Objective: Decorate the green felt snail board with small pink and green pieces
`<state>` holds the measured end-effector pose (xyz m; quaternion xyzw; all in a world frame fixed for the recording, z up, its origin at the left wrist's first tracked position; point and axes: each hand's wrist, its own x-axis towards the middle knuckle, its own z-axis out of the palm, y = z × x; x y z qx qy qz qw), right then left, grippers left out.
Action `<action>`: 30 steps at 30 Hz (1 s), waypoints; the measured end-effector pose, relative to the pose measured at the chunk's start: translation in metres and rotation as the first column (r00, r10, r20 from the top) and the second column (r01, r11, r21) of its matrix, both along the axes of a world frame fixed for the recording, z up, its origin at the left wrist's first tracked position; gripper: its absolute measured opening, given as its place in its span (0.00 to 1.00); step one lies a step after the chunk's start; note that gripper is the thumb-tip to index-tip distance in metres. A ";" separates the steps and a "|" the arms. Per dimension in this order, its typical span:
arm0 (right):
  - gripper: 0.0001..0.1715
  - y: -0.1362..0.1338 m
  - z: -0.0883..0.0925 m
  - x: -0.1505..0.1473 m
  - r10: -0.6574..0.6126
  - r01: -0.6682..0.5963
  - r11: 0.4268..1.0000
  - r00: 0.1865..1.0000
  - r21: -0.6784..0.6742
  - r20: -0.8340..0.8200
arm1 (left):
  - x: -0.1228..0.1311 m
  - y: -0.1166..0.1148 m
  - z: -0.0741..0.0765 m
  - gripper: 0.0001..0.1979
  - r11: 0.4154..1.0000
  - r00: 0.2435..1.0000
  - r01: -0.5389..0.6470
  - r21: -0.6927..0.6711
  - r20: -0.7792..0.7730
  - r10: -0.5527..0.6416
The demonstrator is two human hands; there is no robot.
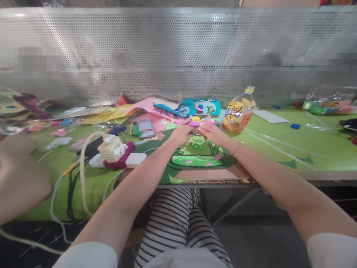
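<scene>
A green picture board [196, 160] with pink flowers and plant shapes lies at the table's front edge. Over its upper part, my left hand [184, 133] and my right hand [212, 134] come close together, fingers bent inward. Something pink [208, 124] shows at the fingers of my right hand. A purple piece [194, 123] lies just beyond my left fingertips, with a yellow piece [196, 118] behind it. What my fingers pinch is too small to name.
A labelled bottle [239, 111] stands behind my right hand. Blue cutouts [205, 107] and coloured sheets lie at the back. Left are a power strip [119, 160], cables and another person's arm [22, 182]. A perforated metal screen [178, 56] borders the table.
</scene>
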<state>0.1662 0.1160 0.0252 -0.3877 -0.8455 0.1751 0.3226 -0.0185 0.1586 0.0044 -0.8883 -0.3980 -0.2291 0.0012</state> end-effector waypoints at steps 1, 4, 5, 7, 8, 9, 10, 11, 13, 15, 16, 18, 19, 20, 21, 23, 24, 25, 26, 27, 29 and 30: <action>0.22 0.000 0.000 0.000 0.001 -0.001 1.000 1.000 -0.010 -0.005 | 0.000 0.000 0.000 0.08 1.000 1.000 -0.002 0.000 -0.002 0.002; 0.22 0.002 -0.001 0.001 -0.005 0.005 0.999 1.000 -0.033 -0.018 | 0.000 -0.002 0.002 0.08 1.000 1.000 -0.011 0.000 -0.006 0.011; 0.22 0.002 -0.001 0.001 -0.007 0.007 0.999 1.000 -0.036 -0.018 | 0.000 -0.003 0.002 0.08 1.000 1.000 -0.014 0.001 -0.007 0.014; 0.21 0.003 -0.002 0.002 -0.013 0.013 0.999 1.000 -0.034 -0.016 | 0.001 -0.004 0.003 0.08 1.000 1.000 -0.018 0.002 -0.008 0.018; 0.21 0.003 -0.002 0.001 -0.015 0.015 0.999 1.000 -0.031 -0.014 | 0.001 -0.004 0.003 0.08 1.000 1.000 -0.019 0.004 -0.008 0.019; 0.21 0.002 -0.002 0.001 -0.016 0.015 0.999 1.000 -0.028 -0.010 | 0.001 -0.004 0.003 0.08 1.000 1.000 -0.019 0.006 -0.007 0.019; 0.22 0.002 -0.001 0.001 -0.016 0.015 1.000 1.000 -0.023 -0.006 | 0.001 -0.004 0.004 0.08 1.000 1.000 -0.019 0.008 -0.005 0.019; 0.22 0.001 -0.001 0.001 -0.014 0.014 1.000 1.000 -0.016 -0.001 | 0.001 -0.004 0.004 0.07 1.000 1.000 -0.018 0.011 -0.004 0.018; 0.22 -0.001 0.000 0.000 -0.010 0.010 1.000 1.000 -0.004 0.008 | 0.001 -0.004 0.004 0.07 1.000 1.000 -0.014 0.015 -0.002 0.014; 0.22 -0.002 0.001 0.000 -0.008 0.008 1.000 1.000 0.003 0.009 | 0.001 -0.004 0.004 0.07 1.000 1.000 -0.008 0.017 0.000 0.008; 0.22 -0.003 0.001 0.000 -0.009 0.009 1.000 1.000 0.003 0.010 | 0.001 -0.004 0.004 0.07 1.000 1.000 -0.004 0.019 0.001 0.004; 0.22 -0.003 0.001 0.000 -0.008 0.008 1.000 1.000 0.000 0.011 | 0.001 -0.003 0.003 0.07 1.000 1.000 0.003 0.021 0.003 -0.003; 0.22 -0.003 0.001 0.000 -0.005 0.005 1.000 1.000 -0.001 0.010 | 0.001 -0.003 0.003 0.07 1.000 1.000 0.006 0.023 0.005 -0.006; 0.21 -0.002 0.001 0.000 -0.001 0.001 1.000 1.000 -0.002 0.010 | 0.001 -0.003 0.003 0.07 1.000 1.000 0.009 0.024 0.006 -0.009; 0.21 -0.002 0.001 0.000 0.003 -0.003 1.000 1.000 -0.003 0.010 | 0.001 -0.003 0.003 0.08 1.000 1.000 0.013 0.026 0.007 -0.013; 0.20 -0.002 0.001 0.000 0.005 -0.005 1.000 1.000 -0.007 0.011 | 0.001 -0.002 0.002 0.08 0.999 1.000 0.021 0.028 0.009 -0.021; 0.20 -0.001 0.001 0.000 0.003 -0.002 1.000 1.000 -0.010 0.014 | 0.001 -0.002 0.002 0.08 0.999 1.000 0.025 0.028 0.009 -0.025; 0.20 -0.001 0.001 0.000 -0.002 0.002 1.000 1.000 -0.010 0.017 | 0.001 -0.002 0.002 0.08 0.999 1.000 0.028 0.029 0.009 -0.029; 0.19 -0.001 0.001 0.000 -0.006 0.006 1.000 1.000 -0.009 0.021 | 0.001 -0.002 0.002 0.08 0.999 0.999 0.032 0.029 0.008 -0.032; 0.19 -0.001 0.001 0.000 -0.008 0.008 1.000 1.000 -0.009 0.024 | 0.001 -0.003 0.003 0.08 0.999 0.999 0.035 0.029 0.007 -0.035; 0.19 -0.002 0.000 0.000 -0.011 0.012 1.000 0.999 -0.007 0.031 | 0.001 -0.003 0.003 0.08 0.999 0.999 0.040 0.029 0.005 -0.040; 0.19 -0.003 0.000 0.000 -0.012 0.013 1.000 0.999 -0.006 0.034 | 0.001 -0.003 0.003 0.08 0.999 0.999 0.041 0.029 0.003 -0.041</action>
